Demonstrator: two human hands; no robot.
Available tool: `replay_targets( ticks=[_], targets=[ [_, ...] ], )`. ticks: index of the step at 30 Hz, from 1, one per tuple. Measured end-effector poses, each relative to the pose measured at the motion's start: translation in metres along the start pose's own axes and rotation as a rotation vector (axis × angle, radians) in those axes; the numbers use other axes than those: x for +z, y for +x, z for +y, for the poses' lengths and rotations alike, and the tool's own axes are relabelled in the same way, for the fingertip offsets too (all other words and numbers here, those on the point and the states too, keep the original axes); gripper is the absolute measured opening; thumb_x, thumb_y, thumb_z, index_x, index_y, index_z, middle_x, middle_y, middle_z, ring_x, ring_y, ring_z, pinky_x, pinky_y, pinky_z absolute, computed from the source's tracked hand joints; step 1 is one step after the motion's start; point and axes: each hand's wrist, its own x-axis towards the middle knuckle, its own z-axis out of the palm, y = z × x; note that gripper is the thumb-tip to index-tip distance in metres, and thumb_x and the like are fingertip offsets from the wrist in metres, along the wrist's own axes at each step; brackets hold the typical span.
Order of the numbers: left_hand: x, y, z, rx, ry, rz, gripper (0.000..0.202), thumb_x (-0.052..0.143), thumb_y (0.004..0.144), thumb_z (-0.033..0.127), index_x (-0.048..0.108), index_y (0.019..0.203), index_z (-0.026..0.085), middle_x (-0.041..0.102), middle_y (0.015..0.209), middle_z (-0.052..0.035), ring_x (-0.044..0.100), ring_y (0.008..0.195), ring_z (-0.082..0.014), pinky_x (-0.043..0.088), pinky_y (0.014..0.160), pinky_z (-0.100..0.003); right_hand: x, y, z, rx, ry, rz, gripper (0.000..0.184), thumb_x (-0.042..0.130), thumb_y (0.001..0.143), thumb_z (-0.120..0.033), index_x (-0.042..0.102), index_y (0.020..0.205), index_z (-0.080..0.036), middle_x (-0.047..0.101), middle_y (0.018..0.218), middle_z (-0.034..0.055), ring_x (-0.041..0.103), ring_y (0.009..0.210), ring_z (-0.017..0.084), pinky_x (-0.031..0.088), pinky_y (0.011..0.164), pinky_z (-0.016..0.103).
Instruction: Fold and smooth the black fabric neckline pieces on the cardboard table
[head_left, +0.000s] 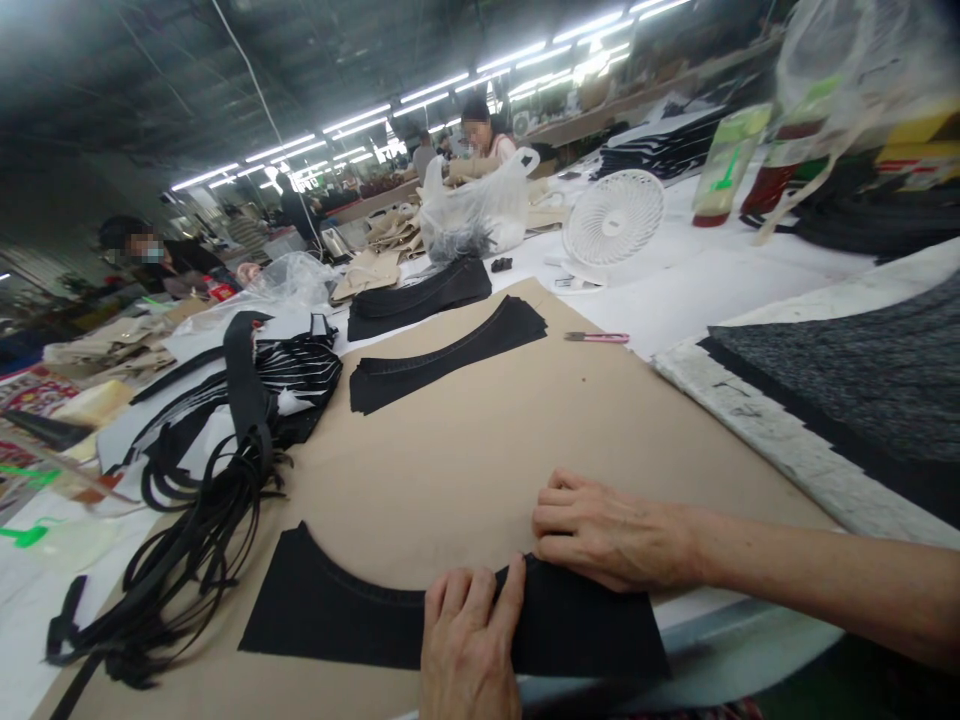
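Note:
A black fabric piece (345, 615) with a deeply curved upper edge lies flat on the tan board (420, 480) right in front of me. My left hand (472, 640) rests on its middle, fingers stretched out and pressed down, the index finger reaching the curved edge. Just to the right, my right hand (600, 530) has its fingers curled closed at the same edge, the fabric partly hidden under them. Farther up the board is a small stack of similar curved black pieces (450, 355). Pink-handled thread snips (596, 337) lie at the board's far right.
Black strips (202, 530) trail in a tangle at the left. Beyond the board stand a white fan (613, 218), a plastic bag (476, 205) and a bottle (729, 165). Grey textured fabric (847, 370) lies at the right. Several people work in the background.

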Motion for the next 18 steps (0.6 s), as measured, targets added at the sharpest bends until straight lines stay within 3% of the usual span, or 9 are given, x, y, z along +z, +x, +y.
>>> replay_targets(
  ticks=[6, 13, 18],
  targets=[
    [-0.001, 0.0004, 0.0026, 0.052, 0.061, 0.067, 0.055, 0.046, 0.081, 0.007, 0.054, 0.132, 0.025, 0.059, 0.091, -0.0051, 0.049, 0.086, -0.0214, 0.036, 0.087, -0.038, 0.0029, -0.0018, 0.0012, -0.057, -0.02, 0.023, 0.015, 0.043, 0.093, -0.014, 0.054, 0.085, -0.019, 0.056, 0.085, 0.0029, 0.047, 0.079, 0.017, 0.031, 0.082, 0.035],
    [-0.0018, 0.0049, 0.0067, -0.062, 0.039, -0.02, 0.063, 0.048, 0.076, 0.006, 0.05, 0.136, 0.025, 0.055, 0.086, -0.004, 0.048, 0.082, -0.0207, 0.036, 0.083, -0.037, 0.0028, -0.0037, 0.0007, -0.055, -0.059, 0.002, 0.016, 0.04, 0.095, -0.015, 0.054, 0.088, -0.019, 0.056, 0.086, 0.0032, 0.046, 0.077, 0.017, 0.03, 0.081, 0.037],
    [-0.0004, 0.0044, 0.0094, 0.026, 0.155, 0.027, 0.061, 0.049, 0.074, 0.005, 0.053, 0.132, 0.025, 0.056, 0.089, -0.004, 0.046, 0.085, -0.0221, 0.034, 0.091, -0.039, 0.0017, -0.0022, -0.0009, -0.046, -0.069, -0.012, 0.013, 0.041, 0.096, -0.016, 0.052, 0.091, -0.019, 0.054, 0.085, 0.0024, 0.047, 0.077, 0.017, 0.03, 0.08, 0.036]
  ],
)
